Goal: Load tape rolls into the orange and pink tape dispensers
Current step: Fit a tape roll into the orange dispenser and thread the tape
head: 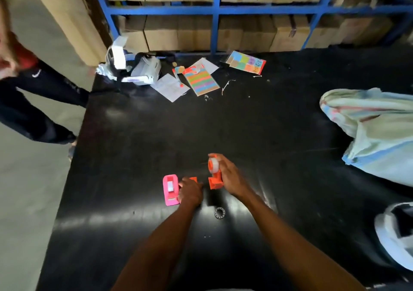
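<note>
A pink tape dispenser [170,189] lies on the black table [257,123] with a pale tape roll seated in it. My left hand [190,192] rests just right of it, fingers curled over a small orange piece [193,179]. My right hand [230,176] grips the orange tape dispenser [215,180] from its right side. A clear tape roll [214,165] sits in the dispenser's upper end. A small clear ring-shaped core [220,213] lies on the table between my forearms.
Coloured paper sheets [202,80] and a card [246,62] lie at the far side, beside crumpled white packaging [134,67]. A striped cloth bundle [375,132] fills the right edge. A person in dark clothes [33,94] stands at the left. Blue shelving [215,11] holds cartons behind.
</note>
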Tool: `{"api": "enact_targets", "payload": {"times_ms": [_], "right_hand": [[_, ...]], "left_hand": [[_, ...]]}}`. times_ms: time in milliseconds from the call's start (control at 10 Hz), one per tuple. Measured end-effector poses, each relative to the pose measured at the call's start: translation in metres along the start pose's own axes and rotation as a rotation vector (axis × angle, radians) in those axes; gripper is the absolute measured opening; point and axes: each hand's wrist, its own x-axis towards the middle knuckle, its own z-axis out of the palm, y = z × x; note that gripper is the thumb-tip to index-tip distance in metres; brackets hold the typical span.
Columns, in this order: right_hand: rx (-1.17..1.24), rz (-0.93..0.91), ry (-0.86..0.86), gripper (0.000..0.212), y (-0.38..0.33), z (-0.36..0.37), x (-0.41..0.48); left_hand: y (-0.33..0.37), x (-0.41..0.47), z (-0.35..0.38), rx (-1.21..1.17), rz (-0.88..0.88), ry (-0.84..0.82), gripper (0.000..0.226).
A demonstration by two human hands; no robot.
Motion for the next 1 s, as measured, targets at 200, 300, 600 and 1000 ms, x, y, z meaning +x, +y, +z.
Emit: {"api": "enact_targets", "payload": {"times_ms": [200,300,600,1000], "right_hand": [[-0.026,-0.012,-0.006,0.043,0.004,-0.005,0.017],[-0.028,0.025,0.019,0.042,0.008,-0.005,0.019],[-0.066,-0.016,0.021,0.030,-0.008,0.010,-0.016],[-0.195,-0.095,0.043,0.027,-0.014,0.023,-0.039]], "left_hand": [[0.002,0.009,-0.010,-0.244,0.107,-0.055,0.038],[0.010,-0.002,-0.029,-0.583,0.159,-0.223,0.048],[-0.010,-0.043,-0.068,-0.841,0.334,-0.483,0.042],[-0.013,-0.068,-0.076,-0.768,0.366,-0.430,0.051]]}}
